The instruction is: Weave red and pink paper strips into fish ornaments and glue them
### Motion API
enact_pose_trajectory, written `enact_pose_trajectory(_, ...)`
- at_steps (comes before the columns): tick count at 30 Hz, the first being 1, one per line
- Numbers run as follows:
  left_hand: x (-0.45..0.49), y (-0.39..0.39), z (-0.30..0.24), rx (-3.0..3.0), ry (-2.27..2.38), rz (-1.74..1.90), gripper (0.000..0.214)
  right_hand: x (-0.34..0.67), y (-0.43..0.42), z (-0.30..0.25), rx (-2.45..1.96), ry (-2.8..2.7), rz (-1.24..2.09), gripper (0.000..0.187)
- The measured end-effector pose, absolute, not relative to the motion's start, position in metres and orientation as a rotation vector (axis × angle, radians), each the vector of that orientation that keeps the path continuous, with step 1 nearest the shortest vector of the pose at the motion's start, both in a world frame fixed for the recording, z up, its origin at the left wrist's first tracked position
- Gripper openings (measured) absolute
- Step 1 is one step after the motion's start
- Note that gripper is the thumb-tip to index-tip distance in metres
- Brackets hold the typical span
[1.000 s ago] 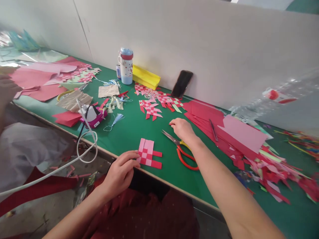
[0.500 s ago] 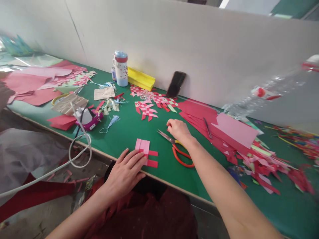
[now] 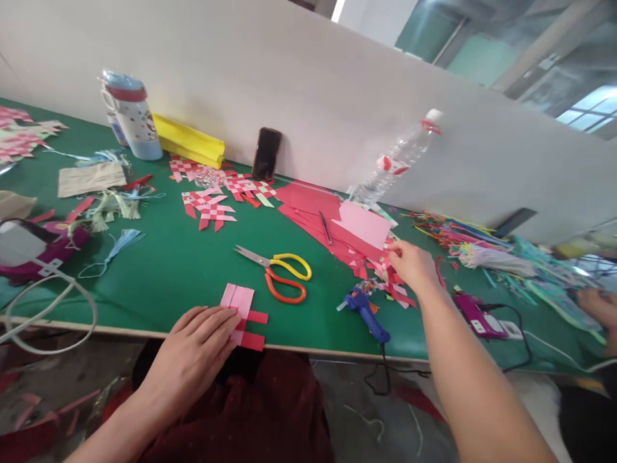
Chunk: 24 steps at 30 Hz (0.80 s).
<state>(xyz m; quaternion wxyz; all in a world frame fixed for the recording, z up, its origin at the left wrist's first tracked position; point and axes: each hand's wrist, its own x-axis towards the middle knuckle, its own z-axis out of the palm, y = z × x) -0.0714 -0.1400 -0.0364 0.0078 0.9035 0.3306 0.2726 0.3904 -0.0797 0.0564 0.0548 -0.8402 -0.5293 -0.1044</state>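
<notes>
Head view: my left hand [image 3: 193, 347] lies flat over the pink-and-red paper weave [image 3: 242, 301] at the near edge of the desk [image 3: 183, 270], presumably steadying it, while my right hand [image 3: 415, 267] narrows beside paper scraps [image 3: 398, 291], contents undeterminable.

Soft, even light; blurred edges

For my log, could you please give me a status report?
Left hand on woven paper; right hand at paper scraps; scissors lying between hands.

left hand [image 3: 193, 350] — on pink-red paper [image 3: 239, 297] | right hand [image 3: 414, 267] — by paper scraps [image 3: 399, 294]
</notes>
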Motion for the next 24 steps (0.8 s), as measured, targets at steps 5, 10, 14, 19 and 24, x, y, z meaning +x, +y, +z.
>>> enact_pose_trajectory(5,-0.058,-0.136,-0.03,2.823,1.09,0.773,0.026,0.426,-0.091,0.035,-2.619,-1.562,-0.217,0.017)
enact_pose_trajectory(10,-0.057,-0.132,-0.029,2.731,1.099,0.696,0.027,0.429,-0.104,0.045,-2.586,-1.469,-0.219,0.022)
enact_pose_trajectory(14,-0.063,-0.125,-0.024,2.624,1.061,0.634,0.028,0.402,-0.126,0.047,-2.497,-1.444,-0.152,0.027)
enact_pose_trajectory(19,-0.066,-0.116,-0.01,2.551,0.996,0.56,0.026,0.341,-0.17,0.02,-2.355,-1.609,0.135,0.048)
enact_pose_trajectory(24,-0.064,-0.108,-0.005,2.544,0.929,0.462,0.028,0.311,-0.193,-0.007,-2.292,-1.733,-0.039,0.069)
